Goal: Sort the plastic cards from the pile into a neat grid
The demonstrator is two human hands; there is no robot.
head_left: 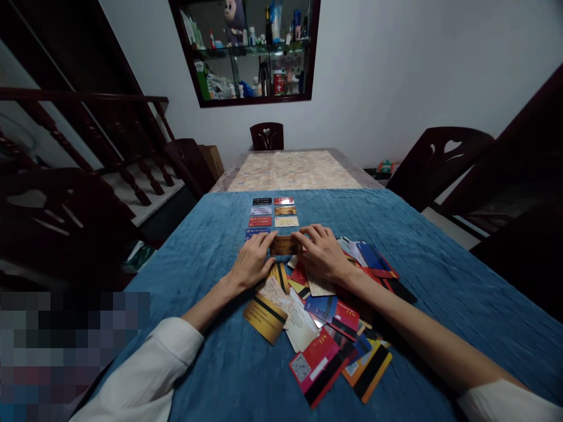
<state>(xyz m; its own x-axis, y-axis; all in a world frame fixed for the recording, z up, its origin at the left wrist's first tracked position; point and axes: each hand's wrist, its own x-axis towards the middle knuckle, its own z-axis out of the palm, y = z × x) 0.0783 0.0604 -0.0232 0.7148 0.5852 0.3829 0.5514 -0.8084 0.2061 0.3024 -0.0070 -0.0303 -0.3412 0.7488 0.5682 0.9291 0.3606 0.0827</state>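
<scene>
Between my two hands is a brownish-gold plastic card point(285, 245), tilted up with its printed face toward me. My left hand point(255, 258) pinches its left end, and my right hand point(323, 252) grips its right end. Just beyond stand two columns of laid-out cards, among them a black card point(263, 201), a gold card point(285, 211), a red card point(260, 221) and a cream card point(286, 221). A blue card point(256, 233) is partly covered by my left hand. Below my hands spreads a loose heap of cards point(319, 360), overlapping and mixed in colour, partly under my right forearm.
A blue cloth point(197, 246) covers the near part of the table, with a patterned tabletop point(294, 170) beyond. Dark wooden chairs stand around it, one at the far end point(267, 136) and one at the right point(440, 152). A glass-shelved cabinet point(253, 53) is set in the wall.
</scene>
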